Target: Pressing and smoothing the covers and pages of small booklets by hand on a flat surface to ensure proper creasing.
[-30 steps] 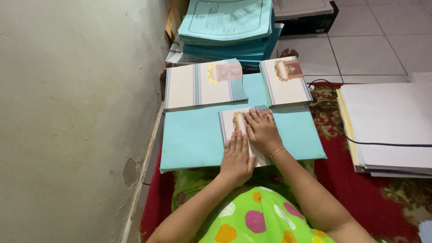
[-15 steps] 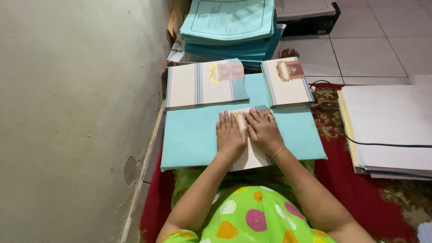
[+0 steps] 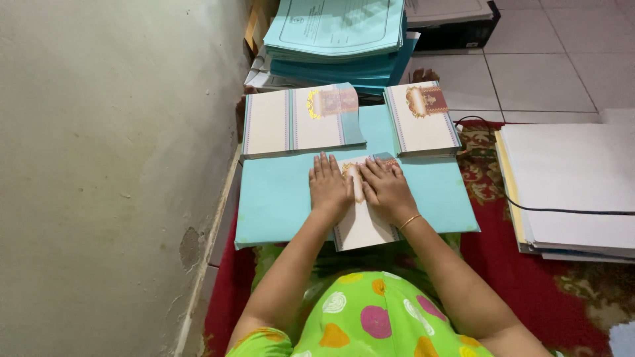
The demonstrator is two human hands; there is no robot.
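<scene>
Both my hands lie flat, side by side, on a cream folded card (image 3: 362,228) with a gold and red emblem near its top. My left hand (image 3: 329,186) covers the card's left half and my right hand (image 3: 387,190), with a thin gold bracelet at the wrist, covers its right half. The card rests on a light blue board (image 3: 278,198) across my lap. Beyond my fingers lie two piles of the same cards: a wide unfolded pile (image 3: 297,119) at the left and a narrower folded pile (image 3: 423,118) at the right.
A tall stack of blue sheets (image 3: 337,36) stands behind the card piles, with a dark box (image 3: 456,20) beside it. A stack of white sheets (image 3: 575,185) crossed by a black cable lies at the right on a red patterned carpet (image 3: 569,291). A plaster wall (image 3: 99,165) runs along the left.
My left hand has slid up the card from its lower part and now lies level with my right hand near the top. The right hand has hardly moved.
</scene>
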